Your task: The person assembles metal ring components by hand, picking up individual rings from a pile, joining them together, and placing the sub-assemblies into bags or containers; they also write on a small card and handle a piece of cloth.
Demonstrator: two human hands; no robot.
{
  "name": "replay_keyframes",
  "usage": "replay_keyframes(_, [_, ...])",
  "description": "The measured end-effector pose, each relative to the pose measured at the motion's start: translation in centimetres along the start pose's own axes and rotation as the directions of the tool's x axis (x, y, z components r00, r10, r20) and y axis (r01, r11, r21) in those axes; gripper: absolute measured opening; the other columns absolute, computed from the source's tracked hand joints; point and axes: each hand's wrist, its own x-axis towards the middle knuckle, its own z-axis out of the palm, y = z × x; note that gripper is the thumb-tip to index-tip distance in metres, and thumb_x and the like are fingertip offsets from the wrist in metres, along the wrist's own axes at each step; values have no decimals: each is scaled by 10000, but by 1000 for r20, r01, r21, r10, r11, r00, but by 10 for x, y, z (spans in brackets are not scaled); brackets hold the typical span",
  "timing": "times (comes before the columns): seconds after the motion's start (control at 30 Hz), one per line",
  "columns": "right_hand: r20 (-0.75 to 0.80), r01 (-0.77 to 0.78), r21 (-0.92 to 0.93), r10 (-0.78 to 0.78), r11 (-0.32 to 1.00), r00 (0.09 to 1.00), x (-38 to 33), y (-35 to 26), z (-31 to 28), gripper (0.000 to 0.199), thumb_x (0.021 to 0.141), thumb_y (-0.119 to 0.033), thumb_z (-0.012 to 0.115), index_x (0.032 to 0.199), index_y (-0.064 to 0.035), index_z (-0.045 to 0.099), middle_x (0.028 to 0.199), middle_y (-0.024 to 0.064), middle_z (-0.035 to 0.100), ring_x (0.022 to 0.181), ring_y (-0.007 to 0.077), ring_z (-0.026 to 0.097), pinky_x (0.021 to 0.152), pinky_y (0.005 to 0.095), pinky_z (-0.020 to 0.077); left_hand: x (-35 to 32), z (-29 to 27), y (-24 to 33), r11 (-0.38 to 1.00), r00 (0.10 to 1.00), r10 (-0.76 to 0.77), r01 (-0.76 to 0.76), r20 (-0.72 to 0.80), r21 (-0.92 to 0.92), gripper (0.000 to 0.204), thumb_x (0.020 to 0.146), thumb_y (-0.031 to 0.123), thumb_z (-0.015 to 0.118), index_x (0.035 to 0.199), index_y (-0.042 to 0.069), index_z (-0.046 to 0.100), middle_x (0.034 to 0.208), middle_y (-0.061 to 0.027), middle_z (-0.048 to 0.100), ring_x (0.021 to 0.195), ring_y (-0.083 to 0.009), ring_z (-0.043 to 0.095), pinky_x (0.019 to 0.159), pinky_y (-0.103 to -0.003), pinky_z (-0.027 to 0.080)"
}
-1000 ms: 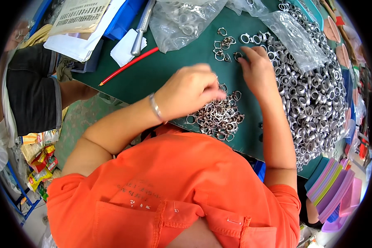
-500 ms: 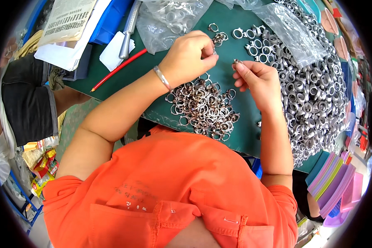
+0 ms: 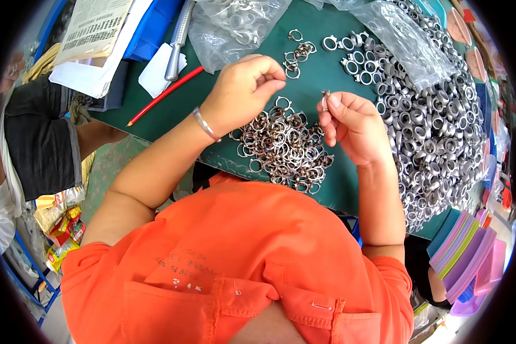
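Observation:
My right hand (image 3: 352, 123) pinches a small metal ring clamp (image 3: 325, 102) upright between thumb and fingertips, above the green table. My left hand (image 3: 243, 86), with a silver bangle at the wrist, has thumb and forefinger drawn together. Anything between those fingertips is too small or hidden to make out. Below and between the hands lies a heap of shiny ring clamps (image 3: 284, 146) with brownish fittings. Just beyond the left fingertips sits a small group of similar clamps (image 3: 300, 53). A large pile of dull grey rings (image 3: 430, 132) spreads to the right of my right hand.
Clear plastic bags (image 3: 235, 28) lie at the back, another (image 3: 410, 46) over the grey pile. A red pencil (image 3: 166, 96), a metal-handled tool (image 3: 178, 51) and papers (image 3: 92, 46) are at left. Stacked coloured trays (image 3: 461, 252) stand lower right. Another person's leg (image 3: 40, 137) shows at left.
My left hand has drawn back leftward from the small group, uncovering a clamp there. My right hand has shifted slightly, its ring clamp now more plainly visible.

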Motion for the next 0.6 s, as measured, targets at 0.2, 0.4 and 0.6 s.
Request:
replay_keyframes(0.2, [308,-195,368,79,909,948,-1,4,-10,193,917,-200,504,843,-23,531,674,38,492,500,84,387,409,201,329,-11,-22,-7,974,992,25,-52,125,219,136,770,20,645,905,7,628,814,-38,546,652,-110,516,599,-232,428])
replay_keyframes(0.4, [558,-283,635,-173,719,812,-1,10,-9,149,912,-148,475,819,-32,478,647,56,425,489,110,386,377,211,318,-18,-27,-9,914,977,129,-184,171,362,160,759,44,656,909,-2,620,862,-91,528,710,-200,554,646,-287,446])
replay_keyframes(0.6, [624,-321,693,-313,646,717,-5,10,-12,86,884,-74,478,814,-27,494,659,87,472,480,121,400,373,232,352,-21,-33,-4,952,975,61,-120,212,283,180,739,31,667,902,-6,600,872,-96,516,740,-231,548,658,-299,445])
